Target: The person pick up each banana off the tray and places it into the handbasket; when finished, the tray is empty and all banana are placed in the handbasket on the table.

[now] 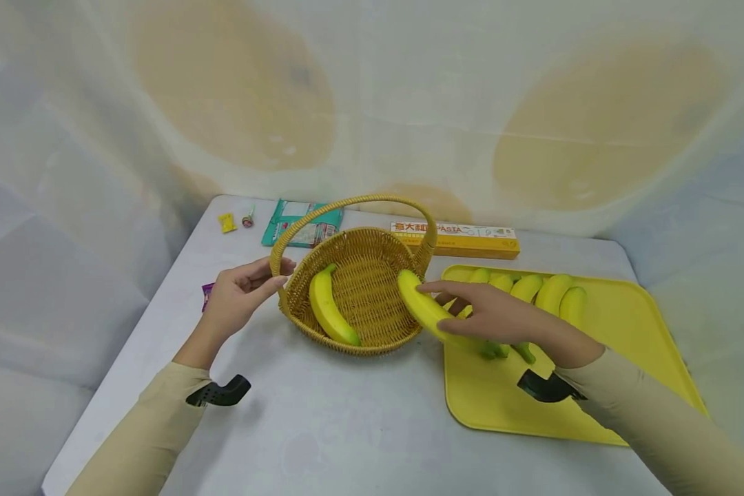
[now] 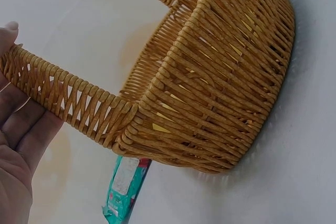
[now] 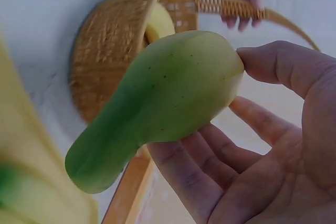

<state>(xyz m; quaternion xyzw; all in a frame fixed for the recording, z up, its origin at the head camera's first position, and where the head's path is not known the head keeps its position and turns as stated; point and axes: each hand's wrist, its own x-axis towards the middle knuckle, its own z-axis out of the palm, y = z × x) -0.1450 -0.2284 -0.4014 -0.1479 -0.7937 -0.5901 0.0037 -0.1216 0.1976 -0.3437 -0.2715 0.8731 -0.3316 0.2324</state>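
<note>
Fingers of the right hand (image 1: 492, 313) pinch one banana (image 1: 423, 306) near the basket (image 1: 362, 350), while the left hand (image 1: 235, 293) grips its handle (image 1: 353, 200), so the loading step seems in hand, and next move probably calls for lowering this banana inside gently.

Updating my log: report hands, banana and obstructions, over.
Right hand holding banana near basket. Left hand gripping basket handle. Second banana inside basket; no obstruction seen.

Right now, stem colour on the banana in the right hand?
Green; the stem shows best in the right wrist view.
</note>
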